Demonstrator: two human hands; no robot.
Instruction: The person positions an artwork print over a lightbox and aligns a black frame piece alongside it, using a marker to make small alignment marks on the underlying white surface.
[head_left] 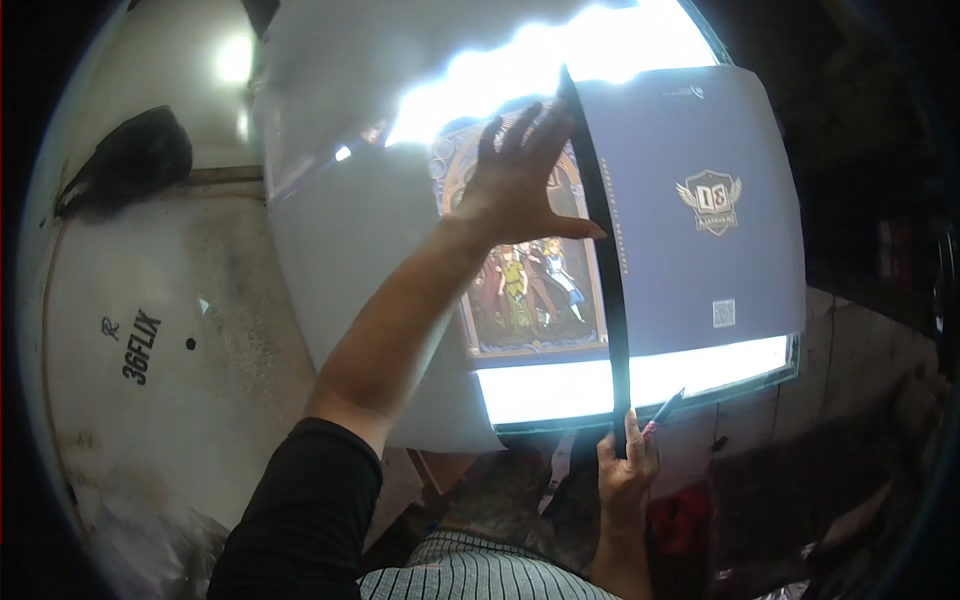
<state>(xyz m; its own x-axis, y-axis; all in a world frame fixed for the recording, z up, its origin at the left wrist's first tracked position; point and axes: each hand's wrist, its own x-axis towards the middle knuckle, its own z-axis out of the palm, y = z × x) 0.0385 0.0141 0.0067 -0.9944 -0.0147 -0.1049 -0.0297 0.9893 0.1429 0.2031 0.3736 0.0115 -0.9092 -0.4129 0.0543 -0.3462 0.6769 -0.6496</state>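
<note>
A large printed cover sheet (660,150), purplish-blue with a crest on its right part and a picture of figures on its left, lies over a brightly lit panel (550,395). A long, flat black straightedge (602,230) runs down across the sheet, between picture and crest. My left hand (515,185) is spread over the picture, its fingertips near the strip's upper part and its thumb stretched onto the strip's edge. At the near end, my right hand (627,475) grips the straightedge, with a pen (668,405) also in its fingers, tip pointing up and right.
Left of the panel is a pale surface (220,270) with dark lettering. A crumpled black item (140,160) rests at its far side. Something red (680,515) lies low on the right, beside dark cloth-like material (760,500). Glare hides detail along the panel's far edge.
</note>
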